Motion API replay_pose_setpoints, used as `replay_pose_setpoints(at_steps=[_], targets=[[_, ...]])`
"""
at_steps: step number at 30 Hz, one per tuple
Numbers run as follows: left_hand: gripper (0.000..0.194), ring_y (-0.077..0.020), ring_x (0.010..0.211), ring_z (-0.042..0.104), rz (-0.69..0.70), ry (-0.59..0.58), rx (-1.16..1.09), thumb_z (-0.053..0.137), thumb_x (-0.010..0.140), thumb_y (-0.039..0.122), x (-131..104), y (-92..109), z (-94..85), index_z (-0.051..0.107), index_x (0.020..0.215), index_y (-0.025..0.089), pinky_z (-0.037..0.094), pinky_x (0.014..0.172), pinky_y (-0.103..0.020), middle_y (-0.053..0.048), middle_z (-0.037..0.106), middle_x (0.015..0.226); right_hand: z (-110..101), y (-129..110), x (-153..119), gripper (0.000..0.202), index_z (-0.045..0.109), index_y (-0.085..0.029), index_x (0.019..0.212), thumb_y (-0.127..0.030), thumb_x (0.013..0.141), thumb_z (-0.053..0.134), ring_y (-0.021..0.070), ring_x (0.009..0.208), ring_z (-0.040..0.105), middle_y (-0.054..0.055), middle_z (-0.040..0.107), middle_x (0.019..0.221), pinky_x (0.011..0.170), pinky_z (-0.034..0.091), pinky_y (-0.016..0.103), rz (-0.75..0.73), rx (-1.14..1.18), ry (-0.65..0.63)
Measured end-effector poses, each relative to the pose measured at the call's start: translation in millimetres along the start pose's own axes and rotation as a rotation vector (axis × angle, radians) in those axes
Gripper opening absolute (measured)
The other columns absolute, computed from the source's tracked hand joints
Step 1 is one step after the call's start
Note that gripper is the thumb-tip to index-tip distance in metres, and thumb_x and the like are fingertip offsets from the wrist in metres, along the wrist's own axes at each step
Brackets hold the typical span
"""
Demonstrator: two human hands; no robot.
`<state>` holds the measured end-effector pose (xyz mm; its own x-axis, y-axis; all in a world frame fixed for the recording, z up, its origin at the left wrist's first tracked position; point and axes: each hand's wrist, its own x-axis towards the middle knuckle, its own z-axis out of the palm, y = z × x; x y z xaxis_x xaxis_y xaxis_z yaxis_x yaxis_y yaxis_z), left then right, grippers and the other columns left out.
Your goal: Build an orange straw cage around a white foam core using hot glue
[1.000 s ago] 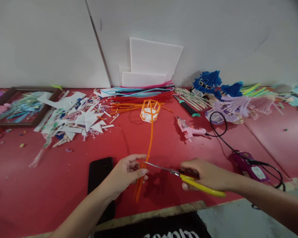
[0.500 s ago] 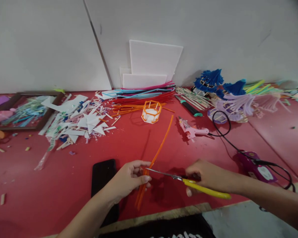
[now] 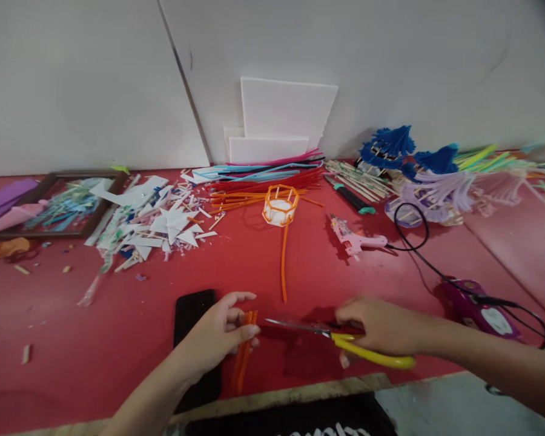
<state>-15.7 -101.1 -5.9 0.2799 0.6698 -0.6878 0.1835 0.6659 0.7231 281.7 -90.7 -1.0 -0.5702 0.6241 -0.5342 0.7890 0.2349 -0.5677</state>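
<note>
Thin orange fuzzy strips (image 3: 242,360), short bunch, lower centre of frame — pinched between thumb and fingers of left hand (image 3: 227,327), index finger raised clear. Right hand (image 3: 381,327) is closed around the yellow-handled metal scissors (image 3: 372,355), blades pointing left, tip just beside the strips, not touching. Another long orange strip (image 3: 284,266) lies loose above the scissors, its upper end at a small orange hexagonal frame with white base (image 3: 280,207), centre of frame; can't tell if they touch. Flat black phone (image 3: 192,309) partly behind left forearm. Pink glue gun (image 3: 356,241) right of centre, black cord running toward a purple box (image 3: 479,312) at right. Heap of white and coloured scraps (image 3: 163,230) left of centre — all on the red surface (image 3: 95,345).
</note>
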Motion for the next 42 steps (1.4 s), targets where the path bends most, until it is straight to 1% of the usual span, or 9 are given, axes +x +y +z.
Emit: replay_pose_setpoints(at_steps=[5, 10, 14, 18, 21, 25, 30, 37, 42], targets=[[0.053, -0.0152, 0.070, 0.069, 0.095, 0.141, -0.220, 0.084, 0.062, 0.028, 0.3, 10.9, -11.7, 0.063, 0.109, 0.017, 0.053, 0.065, -0.023, -0.001, 0.069, 0.077, 4.5, 23.6, -19.7, 0.016, 0.069, -0.018, 0.087, -0.032, 0.078, 0.068, 0.0272, 0.079, 0.067, 0.012, 0.071, 0.089, 0.067, 0.046, 0.035, 0.130, -0.268, 0.225], [0.052, -0.0135, 0.073, 0.069, 0.136, 0.187, -0.388, 0.087, 0.059, 0.022, 10.0, 20.3, -11.3, 0.068, 0.107, 0.017, 0.055, 0.067, -0.021, -0.003, 0.072, 0.081, -7.7, 41.2, -30.1, 0.037, 0.064, -0.018, 0.119, -0.018, 0.082, 0.060, 0.0313, 0.109, 0.064, 0.013, 0.068, 0.119, 0.092, 0.049, 0.044, 0.100, -0.250, 0.248], [0.036, -0.0129, 0.070, 0.068, 0.136, 0.173, -0.471, 0.082, 0.065, 0.013, 22.4, 24.3, -0.1, 0.071, 0.099, 0.015, 0.056, 0.062, -0.019, -0.004, 0.073, 0.080, -16.6, 12.5, -6.0, 0.030, 0.066, -0.019, 0.115, -0.019, 0.095, 0.043, 0.0240, 0.100, 0.066, 0.009, 0.071, 0.109, 0.088, 0.051, 0.039, -0.036, -0.265, 0.381], [0.022, -0.0116, 0.068, 0.069, 0.143, 0.142, -0.520, 0.075, 0.072, 0.006, 38.4, 32.9, 10.0, 0.072, 0.092, 0.014, 0.057, 0.061, -0.019, -0.004, 0.073, 0.079, -9.6, -21.4, 45.1, 0.038, 0.057, -0.021, 0.129, -0.012, 0.094, 0.044, 0.0218, 0.098, 0.063, 0.009, 0.067, 0.110, 0.080, 0.051, 0.032, -0.213, -0.413, 0.439], [0.020, -0.0106, 0.068, 0.069, 0.186, 0.114, -0.542, 0.071, 0.075, 0.005, 51.4, 42.9, 11.9, 0.071, 0.092, 0.015, 0.058, 0.063, -0.019, -0.002, 0.072, 0.079, -2.7, -28.2, 78.6, 0.024, 0.066, -0.017, 0.110, -0.014, 0.092, 0.051, 0.0227, 0.094, 0.061, 0.010, 0.065, 0.109, 0.073, 0.050, 0.031, -0.283, -0.508, 0.470], [0.020, -0.0111, 0.067, 0.068, 0.248, 0.076, -0.551, 0.075, 0.073, 0.008, 67.4, 47.4, 10.4, 0.070, 0.092, 0.013, 0.058, 0.062, -0.019, -0.001, 0.070, 0.076, 1.9, -19.3, 100.4, 0.010, 0.067, -0.016, 0.091, -0.016, 0.090, 0.057, 0.0184, 0.086, 0.061, 0.006, 0.067, 0.095, 0.074, 0.049, 0.028, -0.401, -0.529, 0.467], [0.027, -0.0102, 0.066, 0.067, 0.280, 0.045, -0.575, 0.084, 0.064, 0.016, 77.8, 35.3, 11.6, 0.071, 0.088, 0.015, 0.057, 0.063, -0.019, 0.001, 0.068, 0.071, 9.3, -7.5, 107.8, 0.005, 0.063, -0.017, 0.085, -0.020, 0.088, 0.061, 0.0172, 0.079, 0.060, 0.005, 0.067, 0.088, 0.072, 0.048, 0.028, -0.520, -0.515, 0.552], [0.042, -0.0122, 0.068, 0.066, 0.270, -0.048, -0.532, 0.090, 0.056, 0.031, 76.1, 28.1, 6.5, 0.070, 0.088, 0.014, 0.058, 0.063, -0.021, -0.002, 0.070, 0.074, 14.8, -7.1, 110.0, 0.008, 0.059, -0.016, 0.084, -0.015, 0.088, 0.052, 0.0165, 0.078, 0.058, 0.006, 0.065, 0.084, 0.073, 0.051, 0.027, -0.683, -0.431, 0.715], [0.042, -0.0134, 0.073, 0.067, 0.264, -0.061, -0.493, 0.089, 0.059, 0.035, 77.3, 24.7, 3.8, 0.070, 0.091, 0.015, 0.057, 0.066, -0.022, -0.004, 0.072, 0.079, 12.7, -14.4, 101.3, 0.016, 0.059, -0.017, 0.088, -0.006, 0.084, 0.048, 0.0161, 0.081, 0.060, 0.007, 0.067, 0.085, 0.075, 0.055, 0.027, -0.816, -0.210, 0.940]])
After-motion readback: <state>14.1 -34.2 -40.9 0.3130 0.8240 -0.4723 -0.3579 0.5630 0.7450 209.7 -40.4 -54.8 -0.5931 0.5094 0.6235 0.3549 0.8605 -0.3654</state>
